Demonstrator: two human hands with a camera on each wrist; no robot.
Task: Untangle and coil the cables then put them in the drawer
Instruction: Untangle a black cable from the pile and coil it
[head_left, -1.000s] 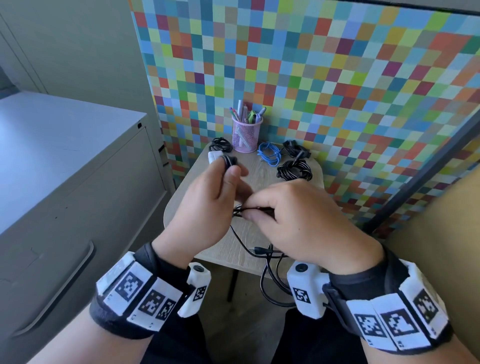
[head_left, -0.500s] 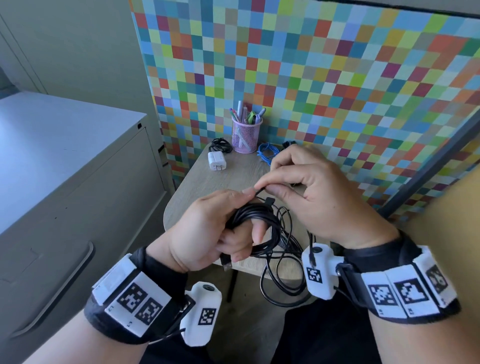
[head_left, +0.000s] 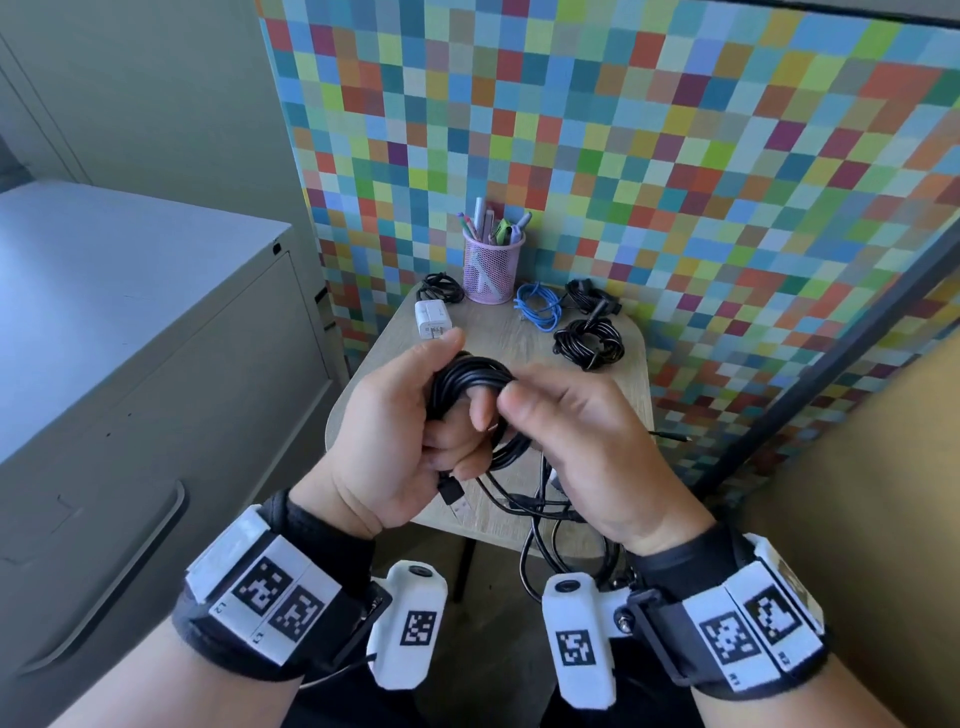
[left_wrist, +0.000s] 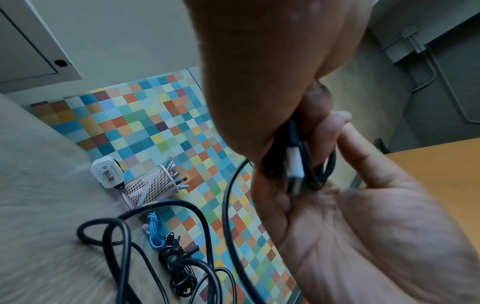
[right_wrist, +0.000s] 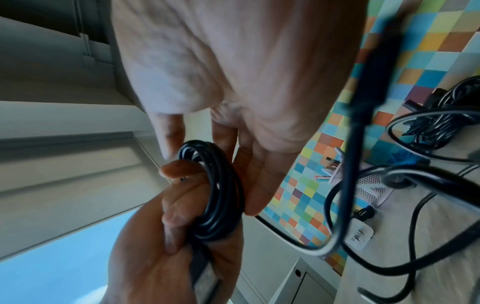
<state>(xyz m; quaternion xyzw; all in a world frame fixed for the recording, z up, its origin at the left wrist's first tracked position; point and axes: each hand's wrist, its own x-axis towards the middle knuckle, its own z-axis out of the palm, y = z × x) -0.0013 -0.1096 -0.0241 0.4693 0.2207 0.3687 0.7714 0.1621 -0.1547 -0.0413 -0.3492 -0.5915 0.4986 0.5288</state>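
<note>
**Half-wound coil could spring loose while the tail is still snagged**

Well left of both grips stands the grey cabinet (head_left: 171, 395), its drawer front closed by its long handle; nothing has gone in yet, and opening it will need a free hand, so the coil is likely to be set down or held one-handed just when it is least secure.

The left hand (head_left: 400, 431) is curled round the black cable coil (head_left: 470, 382), thumb on top and fingers through the loops. A USB plug (head_left: 453, 496) hangs out below this grip. If the fingers relax, the stiff loops will probably fan open and the winding be lost.

Just right of it, touching the same coil, the right hand (head_left: 582, 447) has its fingers bent against the outer turns; whether it pinches a strand or only steadies the loops I cannot tell. Below both grips the unwound tail (head_left: 540, 514) runs down across the counter (head_left: 519, 343) edge in crossing loops. Pulling more in quickly could tighten those crossings into a knot, or drag the loose end off the edge.

Beyond the grips sit a white charger (head_left: 432, 321), a pink pen cup (head_left: 491, 270), a blue cable (head_left: 537, 306) and two black bundles (head_left: 589, 343), already coiled. A whipping tail might catch the cup or disturb them.
</note>
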